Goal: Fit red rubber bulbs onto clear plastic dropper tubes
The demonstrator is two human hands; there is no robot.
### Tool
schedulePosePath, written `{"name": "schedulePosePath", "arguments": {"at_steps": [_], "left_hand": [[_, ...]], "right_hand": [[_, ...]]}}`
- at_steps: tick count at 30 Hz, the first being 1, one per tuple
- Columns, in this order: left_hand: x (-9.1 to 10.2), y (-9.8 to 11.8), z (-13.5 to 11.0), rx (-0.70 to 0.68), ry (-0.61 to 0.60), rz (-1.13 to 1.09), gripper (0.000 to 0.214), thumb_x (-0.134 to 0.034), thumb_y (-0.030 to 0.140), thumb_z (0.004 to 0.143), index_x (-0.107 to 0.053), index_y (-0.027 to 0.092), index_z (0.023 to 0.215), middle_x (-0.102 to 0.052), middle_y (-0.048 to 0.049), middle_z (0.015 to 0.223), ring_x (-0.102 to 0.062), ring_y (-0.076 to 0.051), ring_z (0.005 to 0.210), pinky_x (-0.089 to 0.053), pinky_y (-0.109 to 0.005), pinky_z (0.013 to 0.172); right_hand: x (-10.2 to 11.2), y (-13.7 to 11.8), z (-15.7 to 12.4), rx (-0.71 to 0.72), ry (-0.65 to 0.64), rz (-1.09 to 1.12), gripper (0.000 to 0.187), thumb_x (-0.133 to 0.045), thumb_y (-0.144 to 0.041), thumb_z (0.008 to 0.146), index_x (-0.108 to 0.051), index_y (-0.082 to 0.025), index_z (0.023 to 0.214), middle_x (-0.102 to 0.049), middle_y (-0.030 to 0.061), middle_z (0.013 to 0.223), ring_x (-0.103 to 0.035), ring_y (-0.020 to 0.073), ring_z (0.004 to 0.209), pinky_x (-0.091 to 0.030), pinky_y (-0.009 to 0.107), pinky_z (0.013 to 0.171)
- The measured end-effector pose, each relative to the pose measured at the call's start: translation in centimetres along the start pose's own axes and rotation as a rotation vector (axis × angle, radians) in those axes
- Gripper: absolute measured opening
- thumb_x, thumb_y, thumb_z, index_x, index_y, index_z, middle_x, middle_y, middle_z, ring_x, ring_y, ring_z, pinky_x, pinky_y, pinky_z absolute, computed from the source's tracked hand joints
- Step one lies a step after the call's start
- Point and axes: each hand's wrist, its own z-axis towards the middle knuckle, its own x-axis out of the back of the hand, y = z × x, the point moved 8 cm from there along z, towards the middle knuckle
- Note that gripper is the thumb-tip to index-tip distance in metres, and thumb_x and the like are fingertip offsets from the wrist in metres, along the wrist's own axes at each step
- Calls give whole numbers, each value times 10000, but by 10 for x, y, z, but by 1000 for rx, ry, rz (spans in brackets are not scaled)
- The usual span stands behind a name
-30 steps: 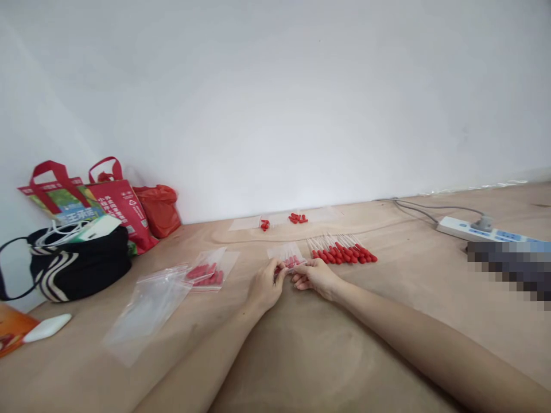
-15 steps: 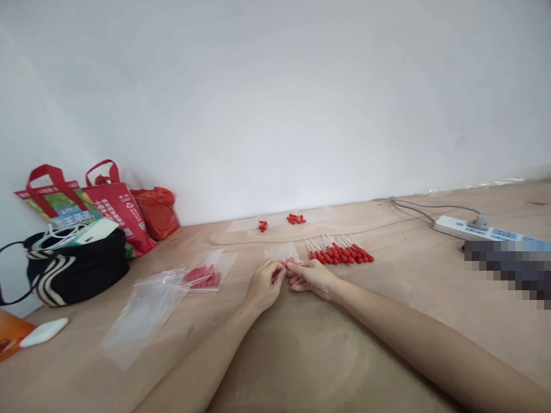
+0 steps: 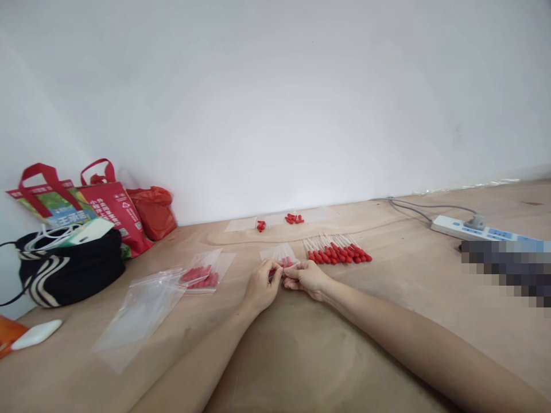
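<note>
A small clear zip bag (image 3: 282,252) with red-tipped sticks inside lies between my hands, its near edge toward me. My left hand (image 3: 262,285) is closed, thumb and forefinger pinching the left part of that edge. Close beside it, my right hand (image 3: 307,279) pinches the same edge from the right. The fingers cover part of the bag's mouth. Just right of the bag lies a row of loose red-tipped white sticks (image 3: 340,252), red ends toward me. To the left are filled zip bags (image 3: 202,277) with red pieces and a flat clear zip bag (image 3: 140,318).
Small red pieces (image 3: 294,219) lie on clear bags near the wall. At left stand a black striped bag (image 3: 86,275), a red printed bag (image 3: 114,215) and a red plastic bag (image 3: 152,212). A power strip (image 3: 482,229) with a grey cable sits at right.
My right fingers have shifted slightly along the bag's edge, and more of the red ends inside show. Both hands still hold the bag; the whole view has moved a little.
</note>
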Motion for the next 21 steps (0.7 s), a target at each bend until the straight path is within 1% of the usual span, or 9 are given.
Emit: {"name": "schedulePosePath", "arguments": {"at_steps": [5, 11, 14, 17, 21], "left_hand": [[1, 1, 0, 16, 10, 1, 155, -399, 248, 808, -467, 183, 685, -594, -42, 832, -557, -160, 813, -429, -280, 719], [0, 0, 0, 17, -7, -5, 158, -391, 241, 817, -466, 181, 692, -590, -45, 828, -554, -162, 812, -433, -290, 723], [0, 2, 0, 10, -13, 6, 157, -393, 238, 818, -468, 181, 692, -592, -46, 833, -555, -166, 816, -433, -298, 729], [-1, 1, 0, 26, -9, 18, 145, -392, 241, 816, -470, 179, 710, -593, -52, 834, -559, -170, 804, -434, -302, 717], [-4, 0, -1, 59, 4, 27, 123, -369, 228, 815, -443, 185, 728, -599, -63, 858, -566, -175, 803, -438, -307, 705]], "right_hand": [[-2, 2, 1, -2, -14, 7, 171, -637, -137, 700, -557, -91, 555, -544, -1, 438, -499, 50, 384, -467, 139, 426], [-9, 3, -2, -16, -32, 34, 206, -533, -164, 795, -561, -91, 604, -558, 7, 481, -517, 45, 402, -476, 142, 458], [-9, 2, -2, -14, -22, 44, 234, -506, -149, 811, -548, -98, 587, -552, -2, 472, -507, 33, 393, -467, 128, 460], [-8, 2, -2, 1, 0, 33, 235, -529, -138, 793, -538, -106, 560, -535, -19, 442, -493, 29, 377, -443, 115, 432], [-7, 2, -2, 13, 27, -27, 271, -512, -101, 777, -530, -104, 506, -525, -14, 393, -467, 32, 336, -381, 104, 355]]}}
